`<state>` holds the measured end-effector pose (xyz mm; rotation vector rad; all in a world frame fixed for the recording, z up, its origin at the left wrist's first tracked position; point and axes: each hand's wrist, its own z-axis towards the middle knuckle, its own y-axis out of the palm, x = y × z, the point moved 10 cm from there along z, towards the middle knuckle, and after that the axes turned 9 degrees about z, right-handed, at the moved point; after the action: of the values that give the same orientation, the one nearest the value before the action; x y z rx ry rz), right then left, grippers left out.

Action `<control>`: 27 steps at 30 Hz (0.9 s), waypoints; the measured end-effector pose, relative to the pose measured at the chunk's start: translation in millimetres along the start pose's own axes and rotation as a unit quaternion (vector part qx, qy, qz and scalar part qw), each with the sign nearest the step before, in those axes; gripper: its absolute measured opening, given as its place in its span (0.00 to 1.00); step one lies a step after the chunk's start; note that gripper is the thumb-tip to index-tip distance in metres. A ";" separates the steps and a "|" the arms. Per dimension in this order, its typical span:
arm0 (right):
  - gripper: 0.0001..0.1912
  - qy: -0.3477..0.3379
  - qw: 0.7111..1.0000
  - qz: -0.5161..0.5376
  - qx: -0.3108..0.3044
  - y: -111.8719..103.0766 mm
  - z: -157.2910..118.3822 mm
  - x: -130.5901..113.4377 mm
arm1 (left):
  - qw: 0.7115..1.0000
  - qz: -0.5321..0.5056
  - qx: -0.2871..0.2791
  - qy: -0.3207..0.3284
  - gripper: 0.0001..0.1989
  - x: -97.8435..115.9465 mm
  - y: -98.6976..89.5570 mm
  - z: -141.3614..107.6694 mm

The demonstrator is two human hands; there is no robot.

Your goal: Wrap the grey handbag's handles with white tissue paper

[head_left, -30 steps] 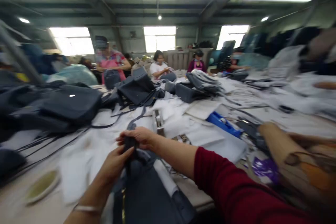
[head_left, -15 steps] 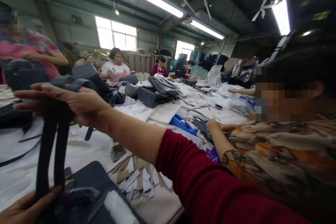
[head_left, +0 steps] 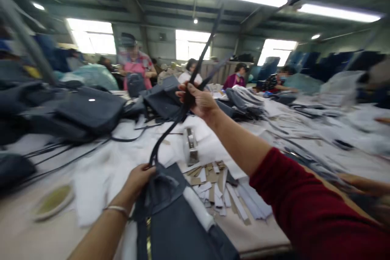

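Observation:
A dark blue-grey bag (head_left: 189,227) with a gold zipper lies at the table's near edge, white padding along its side. Long dark straps (head_left: 166,132) rise from its top. My left hand (head_left: 140,178), with a bangle at the wrist, is closed round the straps' lower part at the bag's top. Higher up and farther forward, my right hand (head_left: 199,99) grips the same straps, their loose ends sticking up above it.
Cut card strips (head_left: 217,189) and a tape dispenser (head_left: 191,146) lie beyond the bag. Dark bags (head_left: 88,109) are piled at left, near a round dish (head_left: 53,201). A co-worker's hand (head_left: 365,183) is at right. Several people work across the table.
The view has swung left. My right hand, earlier extended with the straps looped over it, is now closed on them. The strap ends now point upward.

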<state>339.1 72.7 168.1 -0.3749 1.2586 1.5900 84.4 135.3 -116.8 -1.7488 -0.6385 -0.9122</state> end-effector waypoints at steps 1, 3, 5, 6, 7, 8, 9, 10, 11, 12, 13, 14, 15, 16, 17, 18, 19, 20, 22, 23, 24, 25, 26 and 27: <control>0.10 0.004 1.000 -0.002 0.005 -5.9 -5.8 11.0 | 0.999 0.009 0.040 0.004 0.20 4.5 -11.6 -4.9; 0.11 0.002 1.000 -0.027 0.005 -13.1 -18.8 36.2 | 0.996 -0.008 0.086 0.022 0.20 18.3 -28.2 -17.2; 0.12 -0.005 0.996 -0.084 -0.009 -13.0 -36.3 62.7 | 0.993 -0.116 0.023 0.018 0.18 29.9 -24.0 -31.8; 0.12 -0.007 0.992 -0.121 -0.025 -10.1 -46.9 75.8 | 0.979 -0.197 -0.045 0.002 0.19 35.5 -14.7 -41.9; 0.12 -0.014 0.985 -0.165 -0.045 -5.8 -58.3 87.8 | 0.952 -0.278 -0.123 -0.017 0.23 42.8 -3.4 -55.3; 0.11 -0.025 0.974 -0.213 -0.070 -0.5 -70.4 98.4 | 0.915 -0.350 -0.199 -0.033 0.28 51.5 6.5 -71.5; 0.11 -0.035 0.959 -0.262 -0.102 6.0 -82.8 108.7 | 0.875 -0.405 -0.262 -0.045 0.33 60.1 13.0 -88.7; 0.10 -0.049 0.940 -0.308 -0.135 12.5 -95.2 117.7 | 0.841 -0.442 -0.309 -0.049 0.36 67.3 15.8 -105.1; 0.10 -0.061 0.920 -0.347 -0.171 18.9 -107.5 126.1 | 0.815 -0.465 -0.341 -0.049 0.39 71.7 16.5 -119.8; 0.10 -0.070 0.900 -0.376 -0.209 24.9 -119.5 133.7 | 0.798 -0.479 -0.363 -0.051 0.40 73.0 16.5 -133.0; 0.11 -0.077 0.882 -0.395 -0.245 30.0 -130.6 139.9 | 0.786 -0.487 -0.377 -0.056 0.40 71.3 16.7 -144.7; 0.13 -0.084 0.867 -0.406 -0.276 34.1 -140.6 144.4 | 0.780 -0.492 -0.382 -0.063 0.40 67.4 16.9 -155.1; 0.14 -0.089 0.855 -0.413 -0.303 37.2 -149.3 147.5 | 0.776 -0.496 -0.382 -0.071 0.39 62.4 17.4 -164.6; 0.15 -0.094 0.844 -0.418 -0.324 39.4 -156.6 149.5 | 0.774 -0.500 -0.379 -0.078 0.38 57.1 17.9 -173.5; 0.16 -0.097 0.834 -0.423 -0.341 41.0 -162.6 150.8 | 0.773 -0.505 -0.374 -0.085 0.37 51.9 18.6 -181.8; 0.17 -0.103 0.826 -0.428 -0.352 41.8 -167.2 151.1 | 0.773 -0.510 -0.366 -0.092 0.35 46.8 19.3 -189.8; 0.17 -0.107 0.819 -0.434 -0.359 42.0 -170.6 151.1 | 0.776 -0.510 -0.358 -0.101 0.32 41.6 20.6 -197.8; 0.17 -0.110 0.815 -0.439 -0.363 41.7 -173.2 150.9 | 0.781 -0.505 -0.351 -0.112 0.29 36.4 22.2 -205.8; 0.18 -0.114 0.809 -0.445 -0.367 40.0 -176.6 150.1 | 0.800 -0.482 -0.335 -0.126 0.20 27.4 24.7 -220.8; 0.18 -0.117 0.807 -0.448 -0.368 39.1 -178.0 149.3 | 0.810 -0.467 -0.330 -0.127 0.17 24.4 25.3 -228.0; 0.18 -0.121 0.803 -0.451 -0.370 38.4 -179.6 148.1 | 0.819 -0.456 -0.325 -0.126 0.14 22.2 25.3 -234.6; 0.19 -0.128 0.799 -0.454 -0.373 38.1 -181.5 146.2 | 0.825 -0.447 -0.321 -0.123 0.13 20.6 24.8 -240.9; 0.19 -0.136 0.795 -0.458 -0.375 37.9 -183.5 143.9 | 0.830 -0.442 -0.318 -0.121 0.13 18.8 24.0 -247.0; 0.19 -0.143 0.790 -0.463 -0.375 37.6 -185.5 141.4 | 0.834 -0.437 -0.315 -0.122 0.13 16.6 23.2 -252.8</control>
<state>185.9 -9.7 8.0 -1.0215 0.0433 1.1104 40.9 -110.3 -66.4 -2.1884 -1.5136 -1.6781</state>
